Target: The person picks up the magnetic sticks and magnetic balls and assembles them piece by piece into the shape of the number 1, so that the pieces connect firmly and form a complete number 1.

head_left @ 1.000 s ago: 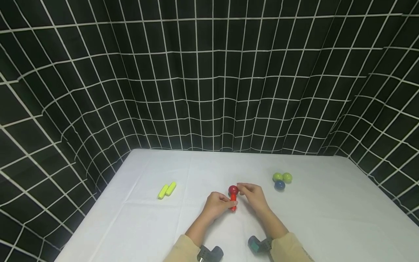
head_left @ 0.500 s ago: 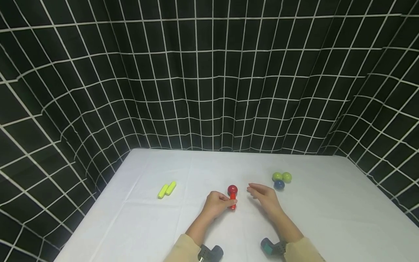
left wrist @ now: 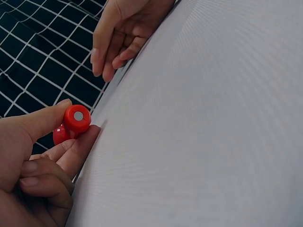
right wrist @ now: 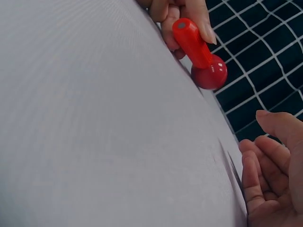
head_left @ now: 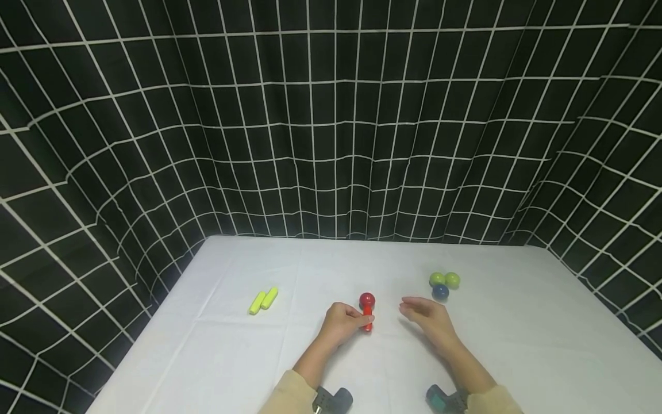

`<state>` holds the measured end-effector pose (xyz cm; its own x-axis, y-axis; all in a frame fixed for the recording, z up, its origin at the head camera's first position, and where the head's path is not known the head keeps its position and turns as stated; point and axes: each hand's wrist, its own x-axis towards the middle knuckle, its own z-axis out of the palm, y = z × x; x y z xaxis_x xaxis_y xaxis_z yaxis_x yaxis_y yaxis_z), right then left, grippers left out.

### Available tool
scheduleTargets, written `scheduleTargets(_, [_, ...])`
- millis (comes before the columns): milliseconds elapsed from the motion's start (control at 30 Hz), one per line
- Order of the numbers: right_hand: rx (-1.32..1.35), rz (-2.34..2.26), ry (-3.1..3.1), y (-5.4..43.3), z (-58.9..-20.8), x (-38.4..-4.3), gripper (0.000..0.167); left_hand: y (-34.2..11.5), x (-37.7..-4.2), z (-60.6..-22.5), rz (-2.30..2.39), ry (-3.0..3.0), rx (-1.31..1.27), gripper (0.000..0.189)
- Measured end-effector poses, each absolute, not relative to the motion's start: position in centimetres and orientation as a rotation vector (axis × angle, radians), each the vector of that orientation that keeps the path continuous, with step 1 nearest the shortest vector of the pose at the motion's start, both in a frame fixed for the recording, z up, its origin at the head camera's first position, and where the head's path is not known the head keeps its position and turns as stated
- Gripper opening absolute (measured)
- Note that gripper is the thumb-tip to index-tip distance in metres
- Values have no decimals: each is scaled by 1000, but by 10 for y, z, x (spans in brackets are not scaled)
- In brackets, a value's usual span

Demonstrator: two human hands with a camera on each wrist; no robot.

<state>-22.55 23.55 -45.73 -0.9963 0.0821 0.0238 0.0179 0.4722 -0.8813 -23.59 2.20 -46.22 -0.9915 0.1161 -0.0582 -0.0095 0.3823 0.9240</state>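
Note:
Thumb and fingers of my left hand (head_left: 337,323) pinch a short red magnetic rod (head_left: 368,326) near the middle of the table. A glossy red ball (head_left: 367,299) sits against the rod's far end. In the left wrist view, the rod's near end (left wrist: 78,116) shows a small grey disc. My right hand (head_left: 433,322) is to the right, apart from the rod and ball. Its fingers are loosely bent, and the right wrist view shows nothing between thumb and fingers (right wrist: 267,161).
On the left of the white table (head_left: 207,356) lie two yellow-green rods (head_left: 264,300) side by side. Two green balls (head_left: 445,280) and a blue ball (head_left: 441,292) sit together at the back right. A dark curtain with white grid lines (head_left: 331,115) surrounds the table's back and sides.
My right hand has left the red ball and moved to the right, toward me. The left hand keeps its pinch on the red rod and has hardly moved.

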Motion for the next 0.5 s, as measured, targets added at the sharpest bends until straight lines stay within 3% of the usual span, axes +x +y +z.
scheduleTargets(500, [-142, 1500, -2645, 255, -459, -217, 46, 22, -234, -459, 1698, 2513, 100, 27])
